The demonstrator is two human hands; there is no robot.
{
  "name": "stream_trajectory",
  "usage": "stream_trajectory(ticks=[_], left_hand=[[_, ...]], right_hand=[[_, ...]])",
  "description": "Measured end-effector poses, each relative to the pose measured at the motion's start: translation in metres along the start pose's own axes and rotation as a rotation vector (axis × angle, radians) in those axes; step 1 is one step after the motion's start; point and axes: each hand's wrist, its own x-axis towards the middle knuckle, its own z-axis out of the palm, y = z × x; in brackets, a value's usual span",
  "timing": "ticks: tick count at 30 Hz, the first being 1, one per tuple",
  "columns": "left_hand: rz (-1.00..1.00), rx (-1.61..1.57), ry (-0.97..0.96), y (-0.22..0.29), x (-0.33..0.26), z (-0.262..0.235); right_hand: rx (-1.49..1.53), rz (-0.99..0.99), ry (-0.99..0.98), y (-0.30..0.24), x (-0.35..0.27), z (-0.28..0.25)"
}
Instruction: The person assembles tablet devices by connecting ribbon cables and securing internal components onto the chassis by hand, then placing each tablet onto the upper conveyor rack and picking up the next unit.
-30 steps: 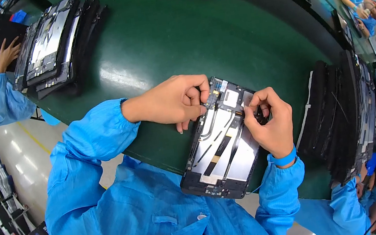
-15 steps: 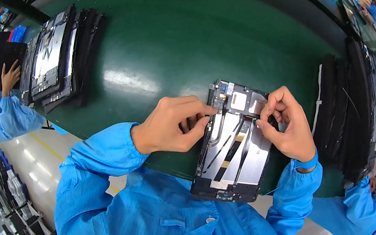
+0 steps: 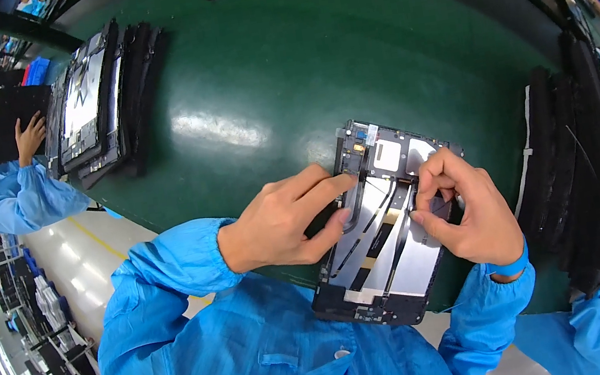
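Left fingers (image 3: 326,190) and right fingers (image 3: 431,170) bent, grip unclear, opened tablet (image 3: 390,232) beneath their tips

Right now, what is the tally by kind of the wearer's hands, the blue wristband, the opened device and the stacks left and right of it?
Hands: 2 (left hand, right hand)
Opened device: 1
Blue wristband: 1
Stacks: 2 (left stack, right stack)
Total: 6

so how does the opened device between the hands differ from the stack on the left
The opened device is one unit; the stack has several. The left hand and right hand are at the opened device; the stack lies apart from both. Device and stack both show black and silver.
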Motion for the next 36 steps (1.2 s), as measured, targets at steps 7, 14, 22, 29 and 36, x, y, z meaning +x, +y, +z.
stream_trajectory(ticks=[7, 14, 22, 29, 36], left_hand=[[0.053, 0.079, 0.058, 0.001, -0.004, 0.008], [0.028, 0.101, 0.017, 0.008, 0.003, 0.004], [0.009, 0.144, -0.02, 0.01, 0.008, 0.0], [0.017, 0.312, 0.09, 0.026, 0.032, 0.015], [-0.051, 0.134, 0.065, 0.023, 0.05, 0.044]], right_hand=[[-0.072, -0.053, -0.022, -0.001, -0.002, 0.0], [-0.065, -0.077, -0.003, -0.001, -0.003, -0.002], [-0.058, -0.099, 0.188, 0.007, -0.015, -0.005], [-0.011, 0.098, 0.21, 0.019, -0.031, -0.007], [0.267, -0.017, 0.351, 0.043, -0.029, 0.002]])
